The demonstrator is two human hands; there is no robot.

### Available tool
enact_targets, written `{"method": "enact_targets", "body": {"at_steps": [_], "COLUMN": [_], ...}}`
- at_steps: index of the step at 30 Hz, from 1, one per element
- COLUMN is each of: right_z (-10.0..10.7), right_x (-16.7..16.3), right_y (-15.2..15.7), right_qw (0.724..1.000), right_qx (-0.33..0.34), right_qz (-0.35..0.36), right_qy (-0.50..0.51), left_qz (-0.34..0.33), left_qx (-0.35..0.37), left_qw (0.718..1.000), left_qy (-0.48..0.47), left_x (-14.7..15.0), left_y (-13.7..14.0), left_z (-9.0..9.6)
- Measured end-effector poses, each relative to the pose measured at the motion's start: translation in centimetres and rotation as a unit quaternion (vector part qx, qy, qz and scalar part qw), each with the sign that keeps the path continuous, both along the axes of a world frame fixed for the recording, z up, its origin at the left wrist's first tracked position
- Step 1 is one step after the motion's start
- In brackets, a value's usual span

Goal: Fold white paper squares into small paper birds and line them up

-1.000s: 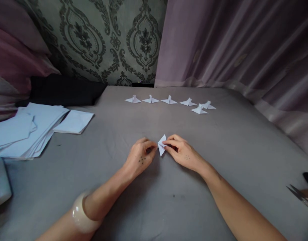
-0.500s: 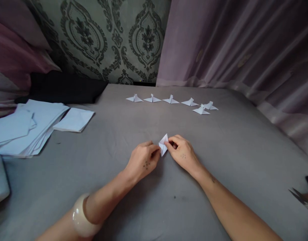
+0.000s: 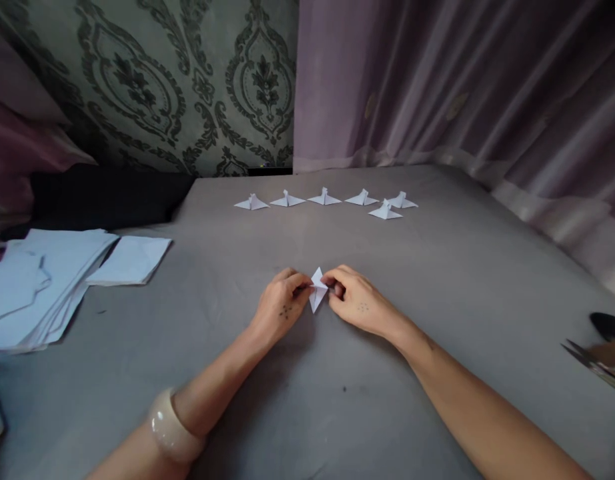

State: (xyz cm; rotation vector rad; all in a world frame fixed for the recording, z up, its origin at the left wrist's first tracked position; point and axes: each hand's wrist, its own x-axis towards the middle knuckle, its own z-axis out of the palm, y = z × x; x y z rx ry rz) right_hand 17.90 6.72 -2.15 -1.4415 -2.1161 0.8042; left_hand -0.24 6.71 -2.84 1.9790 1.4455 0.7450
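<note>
Folded paper [image 3: 318,292] is nearer than row of paper figures [image 3: 324,198]; L hand [image 3: 281,301] grip pinches one side, R hand [image 3: 358,300] grip opp. tip, prob. for steadiness. Sheets [image 3: 62,273] lie L of row, prob. kept clear.

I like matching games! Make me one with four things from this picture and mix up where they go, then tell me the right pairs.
Things:
1. Bangle
2. Single folded paper shape
3. Six folded paper shapes
4. Scissors

Places:
A. Toward the far edge of the grey surface
B. By the right edge of the picture
C. Between the left hand and the right hand
D. Around the left arm

Right pairs: 1-D, 2-C, 3-A, 4-B.
</note>
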Motion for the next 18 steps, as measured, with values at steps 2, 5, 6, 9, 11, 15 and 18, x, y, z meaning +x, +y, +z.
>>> {"method": "enact_targets", "body": {"at_steps": [2, 5, 6, 9, 11, 15, 18], "right_z": [0.41, 0.93, 1.05, 1.20, 1.12, 0.77, 0.55], "right_x": [0.44, 0.80, 0.84, 0.76, 0.60, 0.38, 0.53], "right_y": [-0.16, -0.41, -0.48, -0.66, -0.74, -0.69, -0.31], "right_qw": [1.000, 0.999, 0.999, 0.999, 0.999, 0.999, 0.999], "right_qx": [-0.006, -0.012, -0.012, -0.007, 0.001, 0.004, -0.006], "right_qz": [-0.009, -0.018, -0.022, -0.024, -0.019, -0.019, -0.023], "right_qy": [-0.009, -0.028, -0.032, -0.029, -0.029, -0.043, -0.026], "left_qz": [-0.006, -0.012, -0.014, -0.013, -0.007, -0.009, -0.005], "left_qx": [0.002, 0.003, 0.003, 0.001, -0.002, 0.004, 0.006], "left_qw": [1.000, 1.000, 1.000, 1.000, 0.999, 0.999, 0.999], "left_qy": [0.005, 0.015, 0.019, 0.027, 0.035, 0.042, 0.039], "left_x": [-0.05, -0.07, -0.05, 0.02, 0.07, 0.13, 0.16], "left_y": [-0.03, -0.06, -0.07, -0.13, -0.16, -0.07, 0.05], "left_z": [0.11, 0.41, 0.52, 0.80, 0.90, 0.80, 0.67]}}
